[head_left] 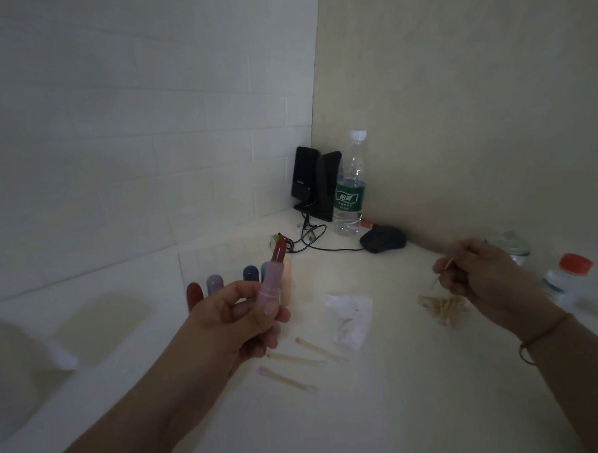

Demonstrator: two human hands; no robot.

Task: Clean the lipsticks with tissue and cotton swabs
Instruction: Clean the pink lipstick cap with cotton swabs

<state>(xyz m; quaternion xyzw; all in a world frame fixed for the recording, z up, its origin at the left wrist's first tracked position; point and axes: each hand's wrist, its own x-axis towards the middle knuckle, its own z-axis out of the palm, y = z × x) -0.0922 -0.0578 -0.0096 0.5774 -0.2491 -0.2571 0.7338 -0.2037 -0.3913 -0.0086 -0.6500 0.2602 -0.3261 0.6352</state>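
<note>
My left hand (238,319) holds an open pink lipstick (274,278) upright, its dark red tip raised above the counter. Behind the hand stand several capped lipsticks: a red one (194,294), a grey one (214,284) and a blue one (250,273). My right hand (478,276) is at the right, pinching a thin cotton swab (447,265) just above a loose pile of cotton swabs (443,307). A crumpled white tissue (349,318) lies between my hands. Three used swabs (322,350) lie on the counter below the left hand.
At the back corner stand two black speakers (314,183), a clear water bottle (350,186) and a black mouse (382,239) with its cable. A white bottle with a red cap (567,276) and a glass jar (511,248) stand at the right. A sink basin (89,324) lies left.
</note>
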